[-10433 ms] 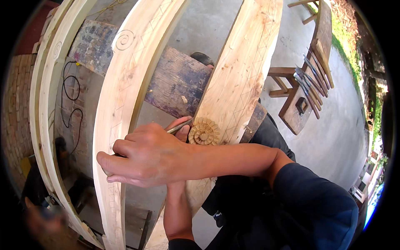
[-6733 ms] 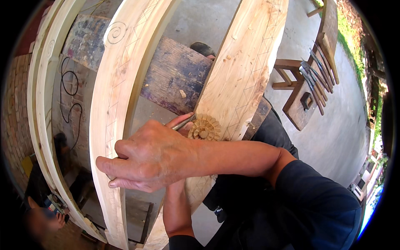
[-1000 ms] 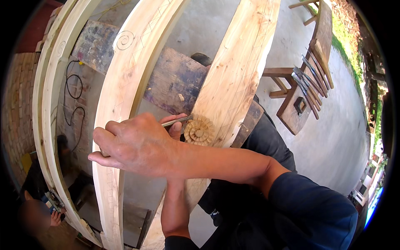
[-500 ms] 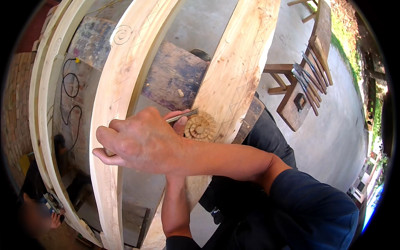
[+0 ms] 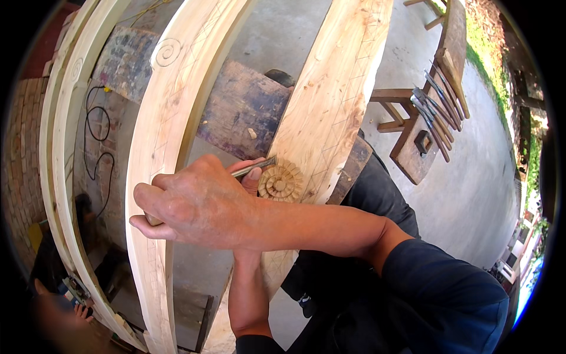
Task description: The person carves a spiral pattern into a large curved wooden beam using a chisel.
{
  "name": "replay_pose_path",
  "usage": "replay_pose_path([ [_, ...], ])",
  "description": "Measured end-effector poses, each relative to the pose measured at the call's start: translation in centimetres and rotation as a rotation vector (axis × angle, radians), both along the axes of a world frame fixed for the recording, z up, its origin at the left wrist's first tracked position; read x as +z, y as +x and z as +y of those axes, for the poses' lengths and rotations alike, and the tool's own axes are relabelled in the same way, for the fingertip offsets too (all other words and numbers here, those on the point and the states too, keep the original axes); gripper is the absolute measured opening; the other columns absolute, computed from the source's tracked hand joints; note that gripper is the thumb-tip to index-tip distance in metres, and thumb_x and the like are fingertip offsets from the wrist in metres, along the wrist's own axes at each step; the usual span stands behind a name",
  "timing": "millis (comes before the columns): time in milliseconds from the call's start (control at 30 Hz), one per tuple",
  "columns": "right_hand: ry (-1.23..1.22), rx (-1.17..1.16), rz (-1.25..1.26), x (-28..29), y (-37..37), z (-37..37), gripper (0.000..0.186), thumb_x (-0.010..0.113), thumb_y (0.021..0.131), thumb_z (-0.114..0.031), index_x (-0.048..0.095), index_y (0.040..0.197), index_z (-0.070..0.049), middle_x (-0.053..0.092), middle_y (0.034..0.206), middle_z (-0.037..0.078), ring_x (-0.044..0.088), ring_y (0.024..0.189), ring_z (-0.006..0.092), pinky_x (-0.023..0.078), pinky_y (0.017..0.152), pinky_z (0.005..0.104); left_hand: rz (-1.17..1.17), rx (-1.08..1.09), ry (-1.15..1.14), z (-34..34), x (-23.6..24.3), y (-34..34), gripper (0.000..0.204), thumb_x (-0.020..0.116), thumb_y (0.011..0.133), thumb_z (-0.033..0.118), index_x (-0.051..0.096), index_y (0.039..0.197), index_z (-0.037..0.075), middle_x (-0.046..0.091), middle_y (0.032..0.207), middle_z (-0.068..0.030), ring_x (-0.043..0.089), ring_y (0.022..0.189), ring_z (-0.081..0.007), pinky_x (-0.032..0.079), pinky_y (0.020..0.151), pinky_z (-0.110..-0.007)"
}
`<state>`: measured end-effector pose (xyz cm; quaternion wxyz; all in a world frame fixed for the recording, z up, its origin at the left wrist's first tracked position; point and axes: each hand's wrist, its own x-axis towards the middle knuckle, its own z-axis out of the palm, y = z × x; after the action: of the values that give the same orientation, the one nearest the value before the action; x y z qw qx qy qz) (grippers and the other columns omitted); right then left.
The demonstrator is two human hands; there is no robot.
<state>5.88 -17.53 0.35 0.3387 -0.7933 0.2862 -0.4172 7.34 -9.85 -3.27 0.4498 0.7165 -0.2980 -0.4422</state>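
My right hand [image 5: 191, 206] grips the wooden handle of a carving chisel, its forearm crossing the middle of the view from the right. Beyond it, mostly hidden, my left hand [image 5: 252, 180] closes on the metal shaft of the chisel [image 5: 259, 165]. The blade's tip is at the upper left edge of a carved round rosette [image 5: 279, 184] on a pale wooden beam [image 5: 330, 71]. A second curved beam [image 5: 177, 100], pencilled with zigzags and a spiral, runs under my right hand.
Weathered planks [image 5: 242, 106] cross beneath the beams. More curved beams [image 5: 76, 135] and a black cable [image 5: 106, 135] lie left. A co-worker's hand [image 5: 79, 312] is by a tool at lower left. A wooden bench [image 5: 413, 165] at right holds several chisels [image 5: 442, 118] and a dark block [image 5: 422, 143].
Both hands stay on the chisel at the rosette. Compared with the earliest frames, my right hand's grip has shifted slightly upward; over the last second the blade has barely moved.
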Motion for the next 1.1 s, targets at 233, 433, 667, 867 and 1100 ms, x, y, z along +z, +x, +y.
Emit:
replay_pose_path([
  [233, -0.006, 0.003, 0.026, -0.1, 0.1, 0.1, 0.038, 0.079, 0.098, -0.041, 0.063, 0.084, -0.010, 0.066, 0.065, 0.006, 0.070, 0.055, 0.0267, 0.055, 0.049, 0.0414, -0.094, -0.042, -0.021, 0.0, 0.4, -0.1, 0.031, 0.064, 0.110, 0.005, 0.071, 0.141, 0.005, 0.083, 0.125, -0.0104, 0.077, 0.111, -0.0157, 0.058, 0.108, -0.029],
  [433, 0.012, 0.016, 0.038, -0.1, 0.0, 0.1, 0.040, 0.077, 0.099, -0.044, 0.063, 0.085, -0.009, 0.066, 0.065, 0.006, 0.070, 0.055, 0.0277, 0.056, 0.050, 0.0424, -0.132, -0.046, -0.033, 0.0, 0.4, -0.2, 0.032, 0.065, 0.110, 0.005, 0.071, 0.141, 0.005, 0.083, 0.124, -0.0105, 0.078, 0.111, -0.0161, 0.058, 0.107, -0.029],
  [667, 0.017, 0.012, 0.016, -0.6, -0.2, 0.1, 0.041, 0.076, 0.100, -0.043, 0.062, 0.085, -0.008, 0.065, 0.064, 0.007, 0.069, 0.053, 0.0291, 0.056, 0.049, 0.0431, -0.147, -0.066, -0.042, -0.3, 0.1, -0.4, 0.032, 0.065, 0.110, 0.005, 0.070, 0.142, 0.004, 0.083, 0.123, -0.0106, 0.078, 0.110, -0.0164, 0.058, 0.107, -0.029],
  [867, 0.027, 0.024, -0.044, -0.2, -0.2, 0.3, 0.039, 0.078, 0.099, -0.040, 0.062, 0.084, -0.008, 0.066, 0.063, 0.007, 0.068, 0.052, 0.0282, 0.055, 0.048, 0.0424, -0.166, -0.059, -0.047, -0.3, 0.4, -0.1, 0.033, 0.066, 0.110, 0.005, 0.070, 0.142, 0.004, 0.083, 0.122, -0.0108, 0.078, 0.110, -0.0167, 0.059, 0.106, -0.029],
  [1100, 0.010, -0.003, -0.041, -0.6, -0.4, 0.2, 0.037, 0.080, 0.098, -0.036, 0.062, 0.084, -0.008, 0.065, 0.062, 0.006, 0.068, 0.052, 0.0264, 0.054, 0.047, 0.0404, -0.157, -0.071, -0.042, -0.2, 0.0, -0.3, 0.033, 0.066, 0.109, 0.005, 0.070, 0.142, 0.004, 0.083, 0.122, -0.0109, 0.078, 0.109, -0.0171, 0.059, 0.105, -0.030],
])
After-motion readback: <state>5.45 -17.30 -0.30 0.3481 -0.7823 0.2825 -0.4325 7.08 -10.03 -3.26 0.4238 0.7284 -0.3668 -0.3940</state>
